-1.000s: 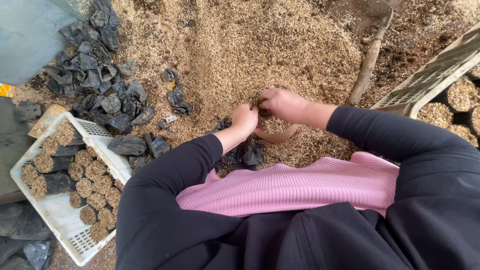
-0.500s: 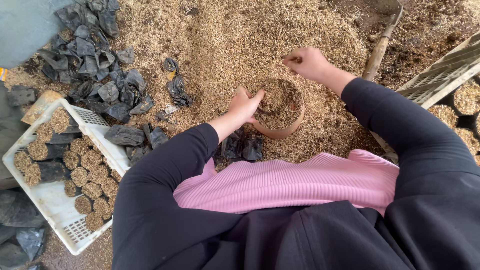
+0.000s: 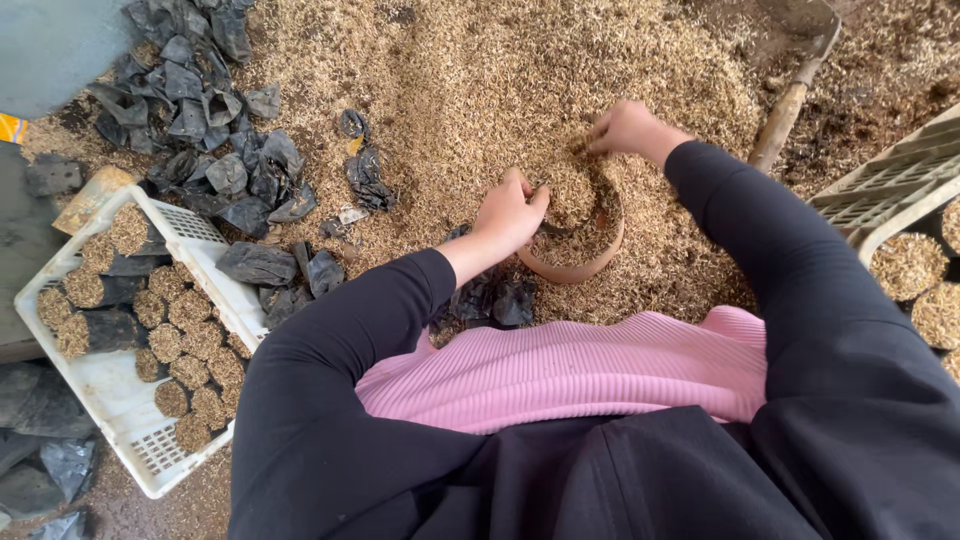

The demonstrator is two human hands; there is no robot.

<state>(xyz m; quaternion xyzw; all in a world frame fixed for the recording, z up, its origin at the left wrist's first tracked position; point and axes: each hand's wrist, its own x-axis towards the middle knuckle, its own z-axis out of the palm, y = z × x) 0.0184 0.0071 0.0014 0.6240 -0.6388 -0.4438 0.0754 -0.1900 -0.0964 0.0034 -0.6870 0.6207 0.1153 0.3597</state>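
So far, at twelve o'clock, my left hand (image 3: 508, 212) grips the half-filled brown pot (image 3: 572, 232) while my cupped right hand (image 3: 626, 128) rakes husk (image 3: 480, 70) in; the white crate (image 3: 118, 385) at eight o'clock looks half stocked.

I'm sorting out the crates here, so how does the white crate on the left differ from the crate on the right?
The white crate lies fully in view, while the right crate is cut off by the frame edge. The white crate holds many small husk-filled bags packed in rows; the right crate shows only a few, which look larger. Both are slotted plastic and hold filled bags.
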